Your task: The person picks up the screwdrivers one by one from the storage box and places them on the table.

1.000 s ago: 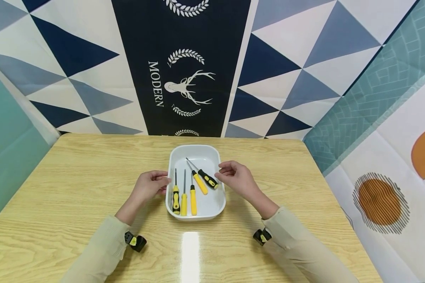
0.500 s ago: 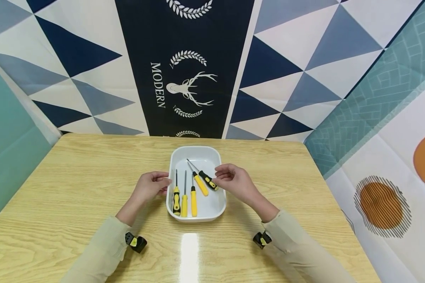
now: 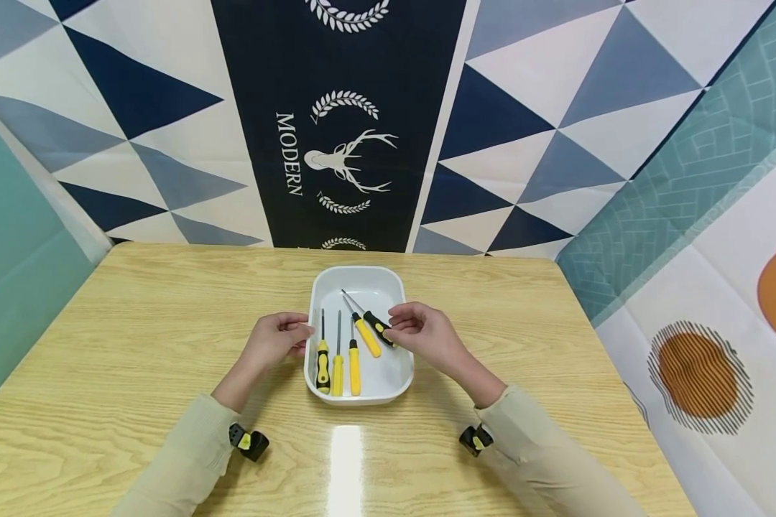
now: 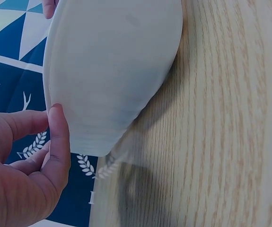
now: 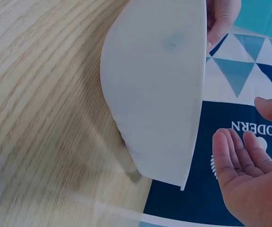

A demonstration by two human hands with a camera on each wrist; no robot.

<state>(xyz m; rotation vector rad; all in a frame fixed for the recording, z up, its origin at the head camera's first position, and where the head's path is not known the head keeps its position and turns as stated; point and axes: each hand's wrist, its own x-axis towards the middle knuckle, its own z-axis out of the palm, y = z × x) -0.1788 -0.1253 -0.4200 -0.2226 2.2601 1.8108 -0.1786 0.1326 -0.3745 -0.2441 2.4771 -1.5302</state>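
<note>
1. Centrally, a white rectangular tray with rounded corners (image 3: 362, 401) stood on a wood-grain table (image 3: 142, 330), its far rim near the tabletop's back edge. Wide stretches of wood ran to either side, and a longer one toward the person.

2. The left hand (image 3: 270, 343) pinched the tray's left rim between thumb and fingers.

3. The right hand (image 3: 429, 337) hung at the right rim, holding nothing, its fingers softly bent with a gap to the thumb. Whether the thumb touched the nearest handle could not be told.

4. Inside, three screwdrivers lay almost parallel by the left wall: a black-and-yellow one (image 3: 322, 370), an all-yellow-handled one (image 3: 337, 377) and a yellow-handled one with a black collar (image 3: 354, 370).

5. A slanted yellow-handled screwdriver (image 3: 366, 337) lay close beside a black-handled screwdriver (image 3: 376, 325) that pointed toward the right hand. White tray floor showed between these handles and the near right corner.

6. Behind the back edge rose a deer-head backdrop (image 3: 336, 72) lettered "MODERN".
</note>
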